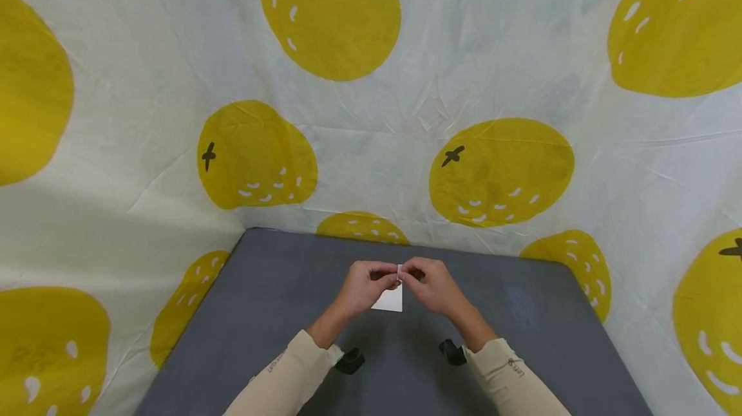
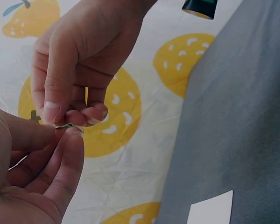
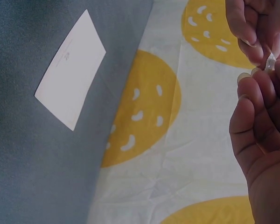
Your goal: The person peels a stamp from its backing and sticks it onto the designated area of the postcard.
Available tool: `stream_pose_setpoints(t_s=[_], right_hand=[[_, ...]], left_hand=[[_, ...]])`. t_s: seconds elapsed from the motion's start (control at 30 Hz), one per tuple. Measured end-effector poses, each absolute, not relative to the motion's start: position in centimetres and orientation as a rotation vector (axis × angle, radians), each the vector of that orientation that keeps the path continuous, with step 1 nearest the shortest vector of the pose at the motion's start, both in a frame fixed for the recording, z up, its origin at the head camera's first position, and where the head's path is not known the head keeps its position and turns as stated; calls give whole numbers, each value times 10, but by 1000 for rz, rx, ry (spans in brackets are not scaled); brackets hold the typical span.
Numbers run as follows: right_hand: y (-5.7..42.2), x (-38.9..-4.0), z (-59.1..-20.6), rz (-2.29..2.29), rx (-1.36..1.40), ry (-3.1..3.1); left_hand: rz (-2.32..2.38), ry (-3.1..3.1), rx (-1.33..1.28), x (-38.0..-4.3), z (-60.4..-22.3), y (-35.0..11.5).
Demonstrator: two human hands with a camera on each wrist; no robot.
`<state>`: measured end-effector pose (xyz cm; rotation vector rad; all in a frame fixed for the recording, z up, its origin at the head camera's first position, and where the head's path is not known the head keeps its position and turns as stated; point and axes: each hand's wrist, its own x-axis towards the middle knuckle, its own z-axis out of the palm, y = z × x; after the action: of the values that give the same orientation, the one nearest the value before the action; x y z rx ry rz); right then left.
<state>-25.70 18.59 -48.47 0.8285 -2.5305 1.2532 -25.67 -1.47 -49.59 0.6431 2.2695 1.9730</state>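
Both hands meet above the table, fingertips close together. Between them is a small, thin white strip [image 1: 399, 272], with a trace of green along its edge in the left wrist view; its kind is too small to tell. My left hand [image 1: 361, 286] pinches it from one side with thumb and fingers. From the other side my right hand [image 1: 433, 282] pinches it too, its thumb against the strip [image 3: 269, 62]. Fingertips cover most of the piece. Below the hands a white rectangular card [image 1: 390, 301] lies flat, with small faint print in the right wrist view.
The dark grey table [image 1: 290, 287] has rounded far corners. A white cloth [image 1: 371, 165] with yellow fruit prints hangs behind and at both sides. Black wrist-worn devices [image 1: 350, 361] stick out at the cream sleeves [image 1: 295, 371].
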Motion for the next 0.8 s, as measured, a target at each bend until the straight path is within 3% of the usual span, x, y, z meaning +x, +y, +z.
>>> stream_pose_setpoints(t_s=[0.8], right_hand=[[187,-258,-483,1147,925,-2552]], left_hand=[[1843,2392,672,-255,-492,-17]])
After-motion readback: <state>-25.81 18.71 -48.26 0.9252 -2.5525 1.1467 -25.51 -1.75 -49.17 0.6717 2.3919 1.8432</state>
